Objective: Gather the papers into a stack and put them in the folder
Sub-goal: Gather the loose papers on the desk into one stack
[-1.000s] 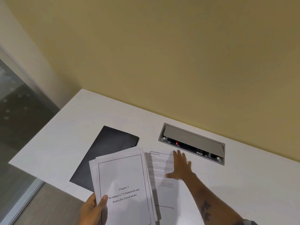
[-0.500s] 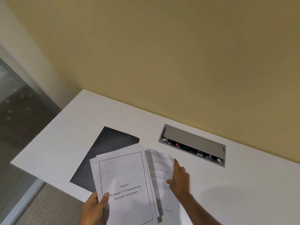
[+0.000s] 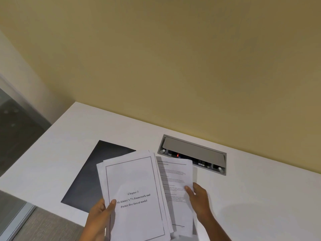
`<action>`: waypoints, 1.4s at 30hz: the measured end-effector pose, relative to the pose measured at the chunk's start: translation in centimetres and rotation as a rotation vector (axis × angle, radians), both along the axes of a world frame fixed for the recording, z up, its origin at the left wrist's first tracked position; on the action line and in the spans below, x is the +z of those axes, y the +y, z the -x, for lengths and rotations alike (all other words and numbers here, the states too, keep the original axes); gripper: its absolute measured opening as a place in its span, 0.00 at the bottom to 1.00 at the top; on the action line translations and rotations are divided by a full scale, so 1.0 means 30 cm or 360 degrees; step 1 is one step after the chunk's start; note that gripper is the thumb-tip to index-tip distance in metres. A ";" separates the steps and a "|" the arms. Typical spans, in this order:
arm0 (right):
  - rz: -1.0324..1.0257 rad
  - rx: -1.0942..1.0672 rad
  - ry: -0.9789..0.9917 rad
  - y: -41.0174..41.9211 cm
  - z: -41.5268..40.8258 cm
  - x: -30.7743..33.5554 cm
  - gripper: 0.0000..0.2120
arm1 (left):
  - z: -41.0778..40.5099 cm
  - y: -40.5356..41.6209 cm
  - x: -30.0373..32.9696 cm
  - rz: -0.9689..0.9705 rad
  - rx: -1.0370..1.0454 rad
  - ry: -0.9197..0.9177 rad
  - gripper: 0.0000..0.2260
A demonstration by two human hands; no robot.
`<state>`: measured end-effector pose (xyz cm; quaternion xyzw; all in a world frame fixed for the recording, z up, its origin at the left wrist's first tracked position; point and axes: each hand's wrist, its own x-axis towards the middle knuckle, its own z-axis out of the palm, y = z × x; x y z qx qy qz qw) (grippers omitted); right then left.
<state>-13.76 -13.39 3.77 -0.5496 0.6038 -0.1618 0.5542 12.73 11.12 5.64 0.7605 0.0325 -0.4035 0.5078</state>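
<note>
My left hand (image 3: 101,214) grips a stack of white papers (image 3: 133,185) by its lower left edge; the top page reads "Chapter 3". The stack is held above the table, over the right part of a black folder (image 3: 88,178) that lies shut and flat. My right hand (image 3: 198,197) pinches the right edge of a single text page (image 3: 175,181), thumb on top, and the page is lifted off the table just right of the stack. The stack's right edge overlaps the page's left side.
The white table (image 3: 260,197) stands against a yellow wall. A grey cable and power box (image 3: 192,154) is set into the tabletop behind the papers. The table's left edge drops to the floor beside a glass panel (image 3: 10,136).
My right hand slid back from lying flat on the single page, curled its fingers, pinched the page's right edge and lifted it. The left hand's stack stayed nearly still.
</note>
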 end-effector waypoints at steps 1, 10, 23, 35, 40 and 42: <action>-0.0017 0.0023 -0.0038 -0.009 0.014 0.023 0.07 | 0.007 -0.017 0.011 0.0022 -0.0041 0.0051 0.05; -0.0333 0.0213 -0.0411 0.008 0.105 0.172 0.11 | 0.134 -0.171 0.091 0.0056 -0.0408 0.0231 0.10; -0.0774 0.0335 -0.0396 0.011 0.209 0.261 0.24 | 0.302 -0.298 0.112 -0.0188 -0.0663 0.0060 0.20; -0.0197 -0.0100 -0.0326 0.010 0.284 0.280 0.14 | 0.457 -0.451 0.182 0.0030 -0.0766 -0.0033 0.23; 0.0109 -0.0270 -0.0345 0.002 0.321 0.305 0.14 | 0.506 -0.518 0.233 0.0264 -0.0752 -0.0234 0.14; 0.0166 -0.0371 -0.0409 0.006 0.334 0.298 0.14 | 0.524 -0.533 0.246 0.0379 -0.0727 -0.0279 0.18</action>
